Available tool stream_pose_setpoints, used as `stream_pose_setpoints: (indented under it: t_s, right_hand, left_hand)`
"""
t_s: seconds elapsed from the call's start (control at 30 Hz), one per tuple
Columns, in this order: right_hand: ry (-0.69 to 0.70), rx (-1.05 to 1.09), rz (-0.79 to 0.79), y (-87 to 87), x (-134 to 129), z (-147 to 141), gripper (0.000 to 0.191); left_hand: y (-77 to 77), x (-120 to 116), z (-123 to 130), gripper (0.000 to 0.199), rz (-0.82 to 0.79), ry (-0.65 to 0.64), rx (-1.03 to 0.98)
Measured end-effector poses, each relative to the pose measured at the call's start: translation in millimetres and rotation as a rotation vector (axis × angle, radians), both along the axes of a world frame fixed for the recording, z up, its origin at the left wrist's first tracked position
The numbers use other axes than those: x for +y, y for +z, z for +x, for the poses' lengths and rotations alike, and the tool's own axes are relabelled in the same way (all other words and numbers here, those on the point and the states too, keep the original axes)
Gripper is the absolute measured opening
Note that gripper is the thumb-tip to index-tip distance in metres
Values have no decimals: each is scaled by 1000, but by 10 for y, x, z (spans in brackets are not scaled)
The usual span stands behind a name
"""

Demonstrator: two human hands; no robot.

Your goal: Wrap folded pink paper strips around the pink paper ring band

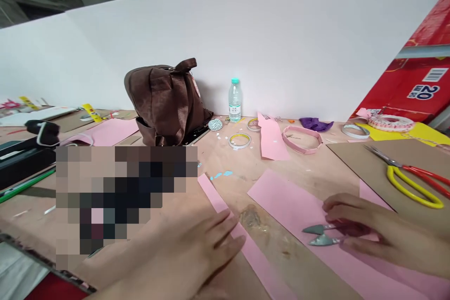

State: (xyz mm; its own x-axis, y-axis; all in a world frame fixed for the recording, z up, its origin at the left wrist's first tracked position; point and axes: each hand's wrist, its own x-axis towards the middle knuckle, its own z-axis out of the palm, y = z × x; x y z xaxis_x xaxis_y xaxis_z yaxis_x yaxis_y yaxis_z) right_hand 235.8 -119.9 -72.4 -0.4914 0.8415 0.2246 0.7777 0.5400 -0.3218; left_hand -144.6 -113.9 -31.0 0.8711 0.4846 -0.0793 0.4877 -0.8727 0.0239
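Observation:
On the tabletop a narrow pink paper strip [258,262] runs slantwise toward me. My left hand [207,248] rests on it with fingers stretched out over the paper. Small thread snips [321,235] sit in my right hand [372,229], whose fingers close round their red handle; the two grey blades point left and stand slightly apart. Beneath the snips lies a wider pink paper sheet [277,197], partly covered by my right hand. A gap of bare wood separates the strip from the sheet.
Scissors [415,187] with yellow and red handles lie on brown cardboard [355,150] at right. Farther back are a pink paper ring [302,151], a tape roll [239,140], a water bottle [235,103] and a brown backpack [161,103]. A blurred patch hides part of the left.

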Motion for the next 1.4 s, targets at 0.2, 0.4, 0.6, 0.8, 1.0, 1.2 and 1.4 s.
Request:
stream_pose_setpoints:
  t_s: [0.2,0.4,0.6,0.8,1.0,1.2,1.4]
  right_hand:
    - [87,-86,76,163,912,-595,25]
    - [14,-131,162,74,1979,-1362,17]
    - [83,-10,154,193,1871,-1612,16]
    - [266,287,-36,372,631,-1777,24]
    - [328,714,-659,360,-103,-1712,18]
    - [215,771,-481,332,-185,-1408,11]
    - [425,541,126,214,-278,-1149,23]
  left_hand:
    - [-147,-95,137,47,68,26,-58]
    - [-797,-137,448,23,405,54,-375]
    - [-802,-273,185,41,182,125,-425]
    - [-94,-353,-48,58,-4,640,-815]
    - [-303,-487,325,95,-236,605,-1024]
    - [-366,-540,614,92,-341,634,-899]
    - [-286,-614,744,91,-528,767,-935]
